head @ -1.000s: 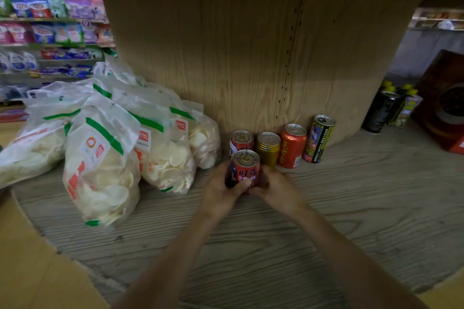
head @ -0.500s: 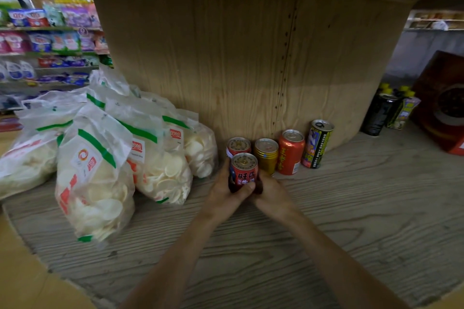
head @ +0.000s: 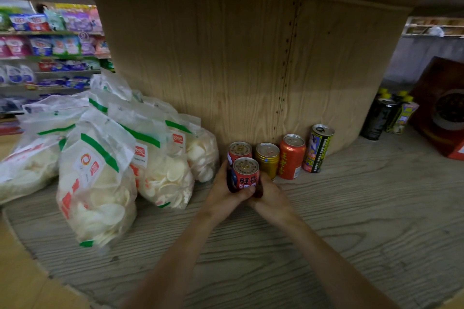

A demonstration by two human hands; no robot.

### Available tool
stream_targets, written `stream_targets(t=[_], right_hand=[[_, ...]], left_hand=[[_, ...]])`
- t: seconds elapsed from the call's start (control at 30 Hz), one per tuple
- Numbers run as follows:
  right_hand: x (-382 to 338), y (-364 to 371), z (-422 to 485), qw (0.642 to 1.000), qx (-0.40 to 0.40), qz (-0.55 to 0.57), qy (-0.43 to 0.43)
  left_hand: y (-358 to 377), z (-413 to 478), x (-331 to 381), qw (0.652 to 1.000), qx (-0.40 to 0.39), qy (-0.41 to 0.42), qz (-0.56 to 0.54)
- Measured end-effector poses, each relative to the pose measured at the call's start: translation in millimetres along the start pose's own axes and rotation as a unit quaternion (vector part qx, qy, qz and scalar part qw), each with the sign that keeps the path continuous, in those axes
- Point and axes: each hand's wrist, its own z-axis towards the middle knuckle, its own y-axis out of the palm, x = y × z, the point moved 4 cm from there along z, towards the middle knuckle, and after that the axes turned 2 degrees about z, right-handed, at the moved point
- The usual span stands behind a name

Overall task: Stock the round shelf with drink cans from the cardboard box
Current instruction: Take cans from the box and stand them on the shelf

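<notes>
Drink cans (head: 292,157) are standing in a short row at the back of the round shelf (head: 351,221), against its wooden core (head: 251,70), and the trouble here is likely coming from crowding. Snack bags (head: 100,183) are leaning in a heap just left of the row, the nearest one sitting close to the left hand (head: 223,193) — a nudge from that wrist on its way out could be sending a bag slumping onto the cans. The red can (head: 245,174) being placed is sitting directly in front of a matching red can (head: 239,150) and just beside the gold can (head: 268,159). Pushing it deeper could be knocking either one over, and a toppled can risks taking its neighbours along. Its base is hiding behind the fingers, so it cannot be told whether it is resting flat on the boards — letting go too early could be tipping it. The left hand and the right hand (head: 271,195) are both curling closely round its lower half, the left thumb lying across the front, holding nothing else.
</notes>
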Motion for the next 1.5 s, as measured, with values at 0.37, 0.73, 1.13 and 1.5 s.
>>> stream_targets(t=[0.37, 0.73, 1.13, 1.5], right_hand=[[-5, 3, -4, 1.000, 0.024, -0.001, 0.004], [-14, 11, -8, 0.998, 0.046, -0.039, -0.014], [-14, 10, -12, 0.998, 0.048, -0.048, -0.009], [-10, -13, -38, 0.986, 0.027, -0.152, -0.056]], left_hand=[[1, -4, 4, 0.997, -0.042, 0.000, 0.067], [-5, -4, -6, 0.999, -0.016, -0.004, 0.027], [-5, -7, -4, 0.998, 0.009, -0.041, 0.051], [-6, -59, 11, 0.973, 0.082, -0.072, 0.203]])
